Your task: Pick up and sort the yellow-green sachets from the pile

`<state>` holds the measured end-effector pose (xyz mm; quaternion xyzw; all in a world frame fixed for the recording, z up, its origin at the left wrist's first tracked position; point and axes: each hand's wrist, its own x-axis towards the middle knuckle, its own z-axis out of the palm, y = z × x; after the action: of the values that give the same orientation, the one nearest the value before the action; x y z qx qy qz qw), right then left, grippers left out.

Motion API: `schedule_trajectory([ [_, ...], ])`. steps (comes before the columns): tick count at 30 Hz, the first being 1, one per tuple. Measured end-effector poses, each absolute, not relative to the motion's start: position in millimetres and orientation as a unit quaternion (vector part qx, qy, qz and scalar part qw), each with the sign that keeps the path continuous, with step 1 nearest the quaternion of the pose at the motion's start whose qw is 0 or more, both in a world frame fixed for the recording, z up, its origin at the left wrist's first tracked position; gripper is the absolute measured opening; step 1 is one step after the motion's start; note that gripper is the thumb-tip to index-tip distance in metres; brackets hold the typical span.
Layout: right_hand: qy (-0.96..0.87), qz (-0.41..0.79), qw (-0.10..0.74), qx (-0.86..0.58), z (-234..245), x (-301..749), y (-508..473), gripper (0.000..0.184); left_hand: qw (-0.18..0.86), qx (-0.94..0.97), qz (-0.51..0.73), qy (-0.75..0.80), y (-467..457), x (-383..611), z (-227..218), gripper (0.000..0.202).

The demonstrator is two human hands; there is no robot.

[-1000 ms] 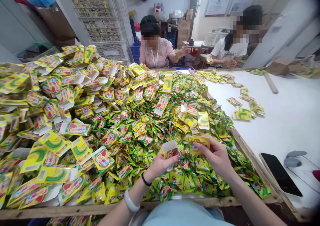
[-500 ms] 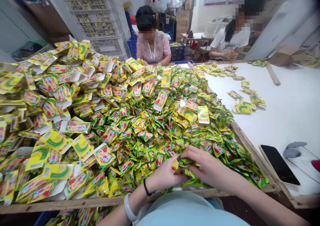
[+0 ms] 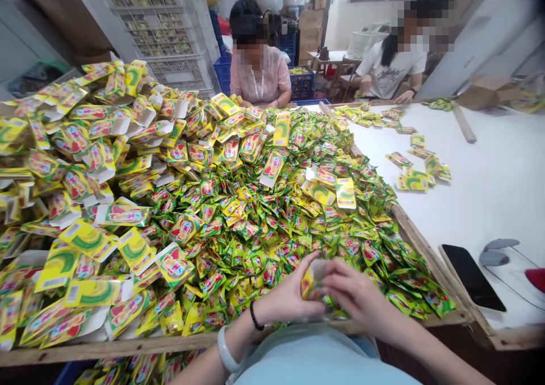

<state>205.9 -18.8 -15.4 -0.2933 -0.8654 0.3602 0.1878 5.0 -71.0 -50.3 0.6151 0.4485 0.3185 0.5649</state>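
Observation:
Low over the front of the heap, my left hand (image 3: 292, 297) is closed around a small yellow carton (image 3: 307, 283), thumb in front and fingers behind. A white flap shows at its top. My right hand (image 3: 360, 291) presses its bent fingers against the carton's right side; its fingertips are blurred, and whatever lies beneath them is hidden. Green foil sachets (image 3: 272, 243) with red and yellow print are heaped under and beyond both hands. To the left is a large pile of yellow cartons (image 3: 91, 240), several with white flaps standing open.
A wooden rim (image 3: 128, 348) borders the heap. Right of it, a phone (image 3: 472, 277) and a grey object with a cord (image 3: 496, 251) lie on the white tabletop (image 3: 481, 197), along with loose cartons (image 3: 415, 179). Two people (image 3: 260, 72) work across the table. Crates (image 3: 162, 38) stand behind.
The carton is more upright between my hands, its white flap now in view. Green sachet material seen at my right fingers no longer shows. The person at far right has moved their hands apart.

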Motion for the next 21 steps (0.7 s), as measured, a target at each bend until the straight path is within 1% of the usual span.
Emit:
schedule_trajectory([
  [1,-0.867,0.289,0.228,-0.335,-12.6,218.1,-6.8,0.02,0.499,0.642,0.333,0.479,-66.7,-0.4,-50.1,0.085],
  [3,-0.832,0.104,0.316,-0.445,-6.1,241.9,20.3,0.018,0.31,0.661,0.357,0.583,-56.9,-17.0,-53.7,0.069],
  [4,-0.799,0.012,0.339,-0.496,-3.7,249.4,32.9,0.026,0.215,0.649,0.352,0.639,-51.9,-26.8,-57.6,0.059],
  [5,-0.777,-0.048,0.35,-0.521,-3.1,251.5,43.2,0.037,0.14,0.631,0.334,0.686,-47.3,-36.3,-62.5,0.052],
  [6,-0.772,-0.076,0.353,-0.523,-4.9,247.2,50.5,0.043,0.088,0.616,0.308,0.72,-43.5,-44.8,-67.7,0.048],
  [7,-0.788,-0.071,0.343,-0.507,-9.5,236.4,54.4,0.043,0.055,0.61,0.281,0.739,-40.7,-51.7,-72.6,0.045],
  [8,-0.819,-0.04,0.319,-0.476,-16.9,220.0,55.1,0.037,0.034,0.613,0.258,0.746,-39.1,-56.5,-76.7,0.04],
  [9,-0.855,0.013,0.279,-0.437,-26.4,199.7,53.0,0.028,0.019,0.624,0.242,0.743,-38.8,-59.4,-79.5,0.033],
  [10,-0.891,0.066,0.198,-0.403,-37.3,177.8,48.9,0.022,0.006,0.639,0.231,0.734,-39.7,-60.8,-81.2,0.024],
  [11,-0.909,0.095,0.12,-0.388,-48.4,156.7,43.7,0.022,-0.004,0.658,0.222,0.719,-41.6,-61.0,-81.8,0.019],
  [14,-0.913,0.113,0.06,-0.387,-75.9,116.2,28.4,0.025,-0.006,0.721,0.183,0.669,-50.3,-60.0,-81.7,0.017],
  [15,-0.912,0.116,0.055,-0.389,-81.6,113.1,24.7,0.026,0.001,0.735,0.169,0.657,-52.9,-60.0,-82.0,0.022],
  [18,-0.916,0.143,0.034,-0.373,-88.6,126.7,17.9,0.024,0.018,0.751,0.141,0.645,-54.6,-61.7,-84.7,0.051],
  [19,-0.917,0.154,0.034,-0.367,-88.5,134.8,16.6,0.024,0.02,0.755,0.136,0.641,-52.8,-62.4,-85.9,0.057],
  [21,-0.914,0.174,0.042,-0.365,-86.6,149.9,14.5,0.026,0.016,0.766,0.131,0.63,-46.7,-63.6,-88.2,0.06],
])
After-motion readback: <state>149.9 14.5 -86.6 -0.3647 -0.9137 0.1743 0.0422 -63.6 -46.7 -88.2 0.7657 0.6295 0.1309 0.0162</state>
